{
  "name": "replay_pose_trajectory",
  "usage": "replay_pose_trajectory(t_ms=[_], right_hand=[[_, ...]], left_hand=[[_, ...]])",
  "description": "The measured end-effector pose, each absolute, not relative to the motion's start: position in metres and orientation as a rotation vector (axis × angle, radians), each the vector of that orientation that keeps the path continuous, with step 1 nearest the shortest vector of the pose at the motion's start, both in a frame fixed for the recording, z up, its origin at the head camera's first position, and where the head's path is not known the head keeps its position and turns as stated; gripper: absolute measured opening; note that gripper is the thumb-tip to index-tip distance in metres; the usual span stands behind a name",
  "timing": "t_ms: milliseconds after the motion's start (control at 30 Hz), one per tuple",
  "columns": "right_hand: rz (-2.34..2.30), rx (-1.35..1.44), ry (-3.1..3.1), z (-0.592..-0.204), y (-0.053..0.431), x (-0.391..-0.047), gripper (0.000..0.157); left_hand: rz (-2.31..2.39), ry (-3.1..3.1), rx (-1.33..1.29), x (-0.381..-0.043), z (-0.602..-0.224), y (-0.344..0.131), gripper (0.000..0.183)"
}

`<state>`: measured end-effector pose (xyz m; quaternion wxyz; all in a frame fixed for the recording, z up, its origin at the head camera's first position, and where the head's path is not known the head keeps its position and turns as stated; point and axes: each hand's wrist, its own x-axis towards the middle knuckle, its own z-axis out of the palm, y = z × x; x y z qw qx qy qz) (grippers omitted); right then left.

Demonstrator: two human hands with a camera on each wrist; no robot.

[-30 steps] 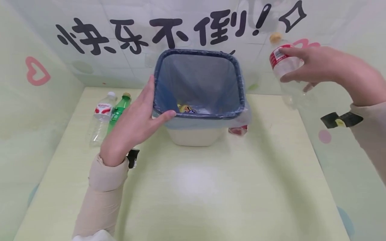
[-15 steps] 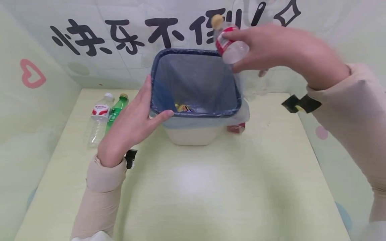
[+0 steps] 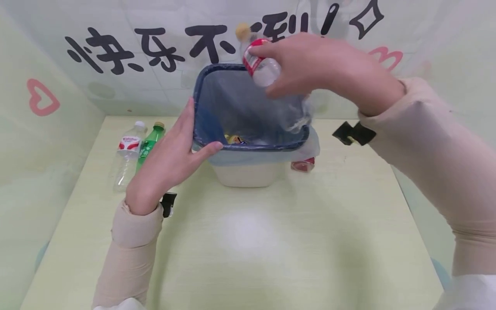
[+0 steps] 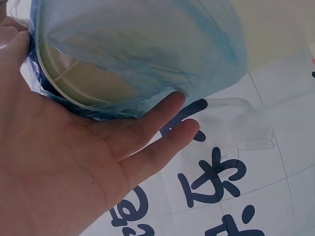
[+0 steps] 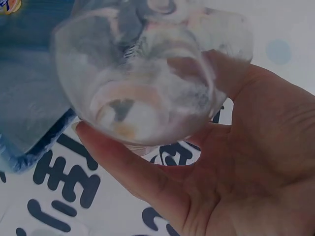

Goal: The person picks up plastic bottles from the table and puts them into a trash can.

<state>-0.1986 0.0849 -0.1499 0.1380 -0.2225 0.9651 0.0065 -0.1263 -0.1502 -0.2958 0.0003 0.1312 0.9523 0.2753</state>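
Note:
A clear plastic bottle (image 3: 266, 71) with a red-and-white label and yellow cap is gripped by my right hand (image 3: 321, 64). It tilts over the far side of a trash bin (image 3: 248, 176), cap toward the wall and base toward me. In the right wrist view the round base of the bottle (image 5: 133, 98) faces the camera, between thumb and fingers. My left hand (image 3: 166, 159) rests on the bin's left side, thumb along the near rim. Its fingers (image 4: 152, 123) lie straight against the bin's bluish liner (image 4: 147, 49) in the left wrist view.
A clear bottle (image 3: 128, 155) with a white cap and a green bottle (image 3: 149, 144) lie left of the bin, partly behind my left arm. A crushed red-and-clear item (image 3: 303, 165) lies right of it. A yellow wrapper (image 3: 234, 139) is inside. A lettered wall (image 3: 155, 82) stands behind.
My right hand has carried the clear bottle leftward from the right side to over the bin's far rim. The left hand has stayed in place on the bin.

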Motion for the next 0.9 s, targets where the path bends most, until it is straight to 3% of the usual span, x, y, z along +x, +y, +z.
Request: replay_pose_trajectory(t_ms=[267, 900], right_hand=[[0.111, -0.731, 2.782, -0.148, 0.055, -0.194, 0.079], [0.079, -0.784, 2.695, -0.162, 0.058, -0.2, 0.079]], left_hand=[[0.882, 2.973, 0.393, -0.127, -0.296, -0.152, 0.096], [0.869, 2.982, 0.416, -0.128, -0.297, -0.15, 0.097]])
